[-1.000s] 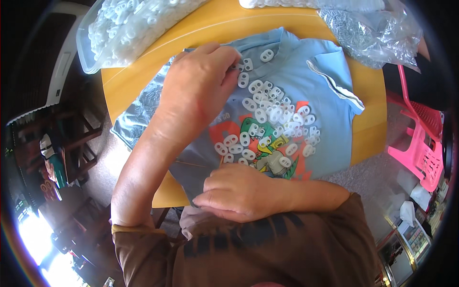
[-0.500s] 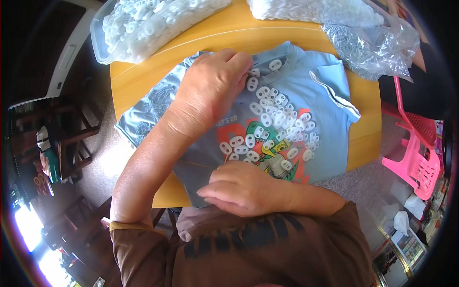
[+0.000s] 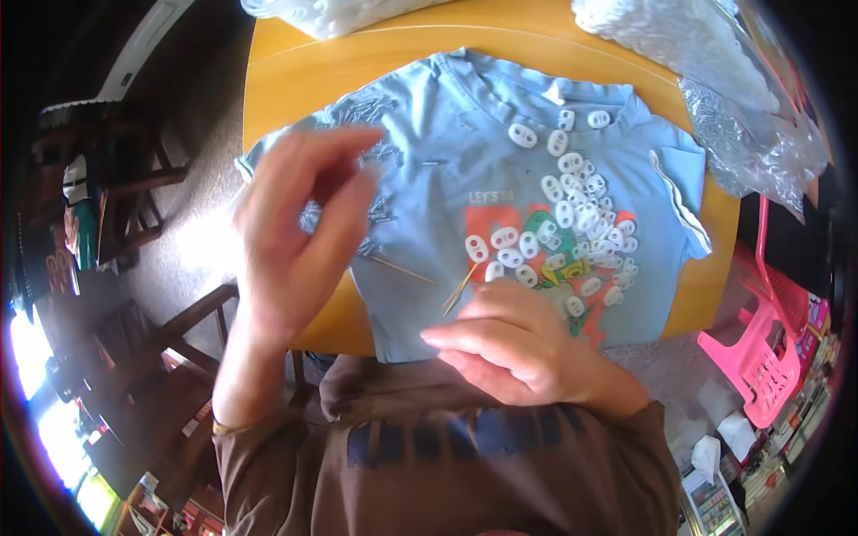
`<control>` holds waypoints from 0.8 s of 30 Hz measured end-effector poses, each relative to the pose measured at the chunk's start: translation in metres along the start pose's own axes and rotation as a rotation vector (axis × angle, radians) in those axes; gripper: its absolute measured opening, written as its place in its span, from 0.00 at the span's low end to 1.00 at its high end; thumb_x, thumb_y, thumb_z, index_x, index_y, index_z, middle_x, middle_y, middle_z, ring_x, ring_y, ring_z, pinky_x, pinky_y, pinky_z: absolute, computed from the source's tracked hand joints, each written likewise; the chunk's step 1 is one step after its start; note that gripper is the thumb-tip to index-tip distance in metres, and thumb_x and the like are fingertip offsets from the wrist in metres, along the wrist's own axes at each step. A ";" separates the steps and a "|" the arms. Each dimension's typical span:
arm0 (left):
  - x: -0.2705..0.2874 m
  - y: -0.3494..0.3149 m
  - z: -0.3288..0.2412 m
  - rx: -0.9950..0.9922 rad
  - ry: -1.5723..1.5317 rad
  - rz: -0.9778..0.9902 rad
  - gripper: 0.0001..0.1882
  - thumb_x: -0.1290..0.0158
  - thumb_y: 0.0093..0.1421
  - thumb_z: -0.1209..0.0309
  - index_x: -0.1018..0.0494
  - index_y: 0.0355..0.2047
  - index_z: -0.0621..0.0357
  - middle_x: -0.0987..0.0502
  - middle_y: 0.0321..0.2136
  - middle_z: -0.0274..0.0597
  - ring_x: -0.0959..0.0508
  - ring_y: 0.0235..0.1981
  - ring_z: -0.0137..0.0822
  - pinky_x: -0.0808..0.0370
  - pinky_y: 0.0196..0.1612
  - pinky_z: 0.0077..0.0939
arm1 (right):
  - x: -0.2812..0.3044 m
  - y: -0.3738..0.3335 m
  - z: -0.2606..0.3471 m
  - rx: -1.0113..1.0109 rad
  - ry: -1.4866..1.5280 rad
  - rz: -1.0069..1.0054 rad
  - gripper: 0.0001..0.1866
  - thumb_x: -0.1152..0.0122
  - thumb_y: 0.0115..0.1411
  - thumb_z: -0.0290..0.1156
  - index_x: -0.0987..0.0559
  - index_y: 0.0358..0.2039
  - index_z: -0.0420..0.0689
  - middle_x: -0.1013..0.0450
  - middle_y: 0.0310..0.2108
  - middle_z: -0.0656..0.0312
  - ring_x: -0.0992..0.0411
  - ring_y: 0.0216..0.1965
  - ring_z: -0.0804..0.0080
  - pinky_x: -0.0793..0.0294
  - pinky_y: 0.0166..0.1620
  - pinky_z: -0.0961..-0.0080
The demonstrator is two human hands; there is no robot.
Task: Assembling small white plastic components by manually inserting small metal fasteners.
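Note:
A light blue T-shirt (image 3: 420, 188) with a printed cartoon lies spread before me. On its right half are scattered many white oval two-hole plastic pieces (image 3: 590, 219), like cord-lock parts. Thin silvery metal bits (image 3: 362, 112), perhaps small springs, lie on its left side. My left hand (image 3: 299, 223), smeared by motion, is above that side with thumb and forefinger apart and nothing seen between them. My right hand (image 3: 518, 344) is closed low over the shirt's front, its fingertips partly hidden. Beside it lie thin wooden sticks (image 3: 460, 290), and another stick (image 3: 404, 270) is farther left.
The shirt lies on a yellow wooden table (image 3: 308, 76). Along the far edge stand a clear tub (image 3: 349, 13) and a bag of white pieces (image 3: 675, 31). A clear bag of metal bits (image 3: 751, 129) is at far right, above a pink plastic chair (image 3: 760, 362). Wooden stools (image 3: 192, 330) stand at left.
My left hand has come back from the collar, toward me and to the left, and its fingers have parted. The whole view has shifted. My right hand stays low over the shirt.

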State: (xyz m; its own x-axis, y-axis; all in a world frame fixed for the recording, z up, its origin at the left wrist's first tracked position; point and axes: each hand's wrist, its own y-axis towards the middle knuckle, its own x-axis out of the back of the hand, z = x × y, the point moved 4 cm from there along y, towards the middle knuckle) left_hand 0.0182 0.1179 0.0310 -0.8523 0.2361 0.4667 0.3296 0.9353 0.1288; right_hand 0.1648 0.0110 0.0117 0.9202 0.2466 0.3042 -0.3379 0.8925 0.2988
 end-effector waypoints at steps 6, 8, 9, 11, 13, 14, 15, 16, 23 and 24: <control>0.004 -0.068 0.002 -0.178 0.043 0.136 0.18 0.50 0.40 0.89 0.27 0.34 0.66 0.28 0.24 0.44 0.28 0.23 0.34 0.31 0.24 0.22 | 0.023 0.029 0.013 -0.067 -0.477 -0.044 0.13 0.40 0.46 0.21 0.25 0.35 0.39 0.31 0.27 0.59 0.35 0.27 0.65 0.37 0.31 0.70; -0.003 -0.074 0.004 -0.153 -0.040 0.132 0.17 0.49 0.40 0.89 0.27 0.34 0.66 0.28 0.25 0.44 0.28 0.23 0.34 0.31 0.24 0.22 | 0.024 0.043 0.003 -0.110 -0.639 -0.055 0.11 0.39 0.47 0.23 0.25 0.33 0.41 0.31 0.28 0.59 0.34 0.29 0.62 0.35 0.34 0.69; -0.003 -0.074 0.004 -0.153 -0.048 0.122 0.17 0.49 0.40 0.89 0.27 0.34 0.66 0.28 0.25 0.44 0.28 0.23 0.34 0.31 0.24 0.22 | 0.024 0.051 -0.001 -0.133 -0.718 -0.020 0.10 0.39 0.47 0.24 0.25 0.33 0.42 0.31 0.28 0.59 0.33 0.30 0.61 0.35 0.35 0.69; -0.007 -0.070 0.005 -0.161 -0.127 0.127 0.16 0.49 0.41 0.89 0.27 0.33 0.66 0.28 0.24 0.43 0.28 0.22 0.34 0.31 0.24 0.22 | 0.024 0.062 -0.009 -0.122 -0.760 -0.023 0.10 0.39 0.47 0.25 0.25 0.32 0.43 0.31 0.28 0.60 0.33 0.30 0.62 0.35 0.36 0.69; -0.006 -0.069 0.005 -0.166 -0.190 0.097 0.14 0.48 0.43 0.88 0.27 0.33 0.65 0.28 0.24 0.43 0.28 0.21 0.32 0.32 0.24 0.20 | 0.023 0.071 -0.017 -0.101 -0.778 -0.033 0.09 0.39 0.47 0.26 0.26 0.31 0.43 0.31 0.28 0.60 0.32 0.30 0.63 0.35 0.36 0.69; -0.004 -0.069 0.007 -0.112 -0.236 0.078 0.13 0.48 0.44 0.88 0.27 0.32 0.65 0.28 0.24 0.42 0.28 0.21 0.31 0.32 0.23 0.19 | 0.021 0.074 -0.021 -0.113 -0.766 -0.005 0.08 0.39 0.47 0.26 0.26 0.29 0.42 0.31 0.27 0.60 0.32 0.29 0.63 0.35 0.36 0.69; -0.003 -0.069 0.009 -0.057 -0.282 0.058 0.13 0.48 0.45 0.87 0.27 0.32 0.64 0.27 0.24 0.41 0.29 0.21 0.29 0.33 0.23 0.18 | 0.020 0.077 -0.025 -0.126 -0.752 0.024 0.07 0.39 0.47 0.26 0.26 0.28 0.42 0.31 0.26 0.60 0.32 0.29 0.64 0.34 0.36 0.69; -0.001 -0.069 0.010 -0.058 -0.284 0.053 0.13 0.48 0.45 0.87 0.27 0.32 0.64 0.27 0.24 0.41 0.29 0.21 0.29 0.33 0.23 0.18 | 0.019 0.079 -0.028 -0.123 -0.755 0.027 0.07 0.39 0.47 0.26 0.26 0.28 0.42 0.31 0.26 0.60 0.32 0.29 0.64 0.34 0.36 0.69; 0.006 -0.073 0.023 0.002 -0.300 0.026 0.11 0.48 0.47 0.86 0.27 0.32 0.64 0.27 0.25 0.39 0.29 0.21 0.25 0.33 0.22 0.16 | 0.022 0.088 -0.047 -0.238 -0.642 0.096 0.06 0.40 0.47 0.24 0.30 0.22 0.39 0.34 0.17 0.60 0.33 0.21 0.67 0.35 0.27 0.73; 0.006 -0.074 0.024 0.032 -0.318 0.025 0.11 0.48 0.47 0.86 0.27 0.32 0.64 0.28 0.25 0.38 0.29 0.21 0.25 0.33 0.23 0.16 | 0.022 0.090 -0.046 -0.242 -0.627 0.109 0.07 0.40 0.47 0.23 0.30 0.21 0.38 0.34 0.17 0.59 0.33 0.20 0.67 0.36 0.26 0.73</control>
State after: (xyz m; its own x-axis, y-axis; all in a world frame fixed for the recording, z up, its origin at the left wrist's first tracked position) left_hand -0.0211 0.0567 0.0029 -0.9300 0.3249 0.1721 0.3433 0.9348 0.0906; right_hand 0.1634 0.1142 0.0032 0.5696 0.1394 0.8100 -0.3017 0.9522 0.0482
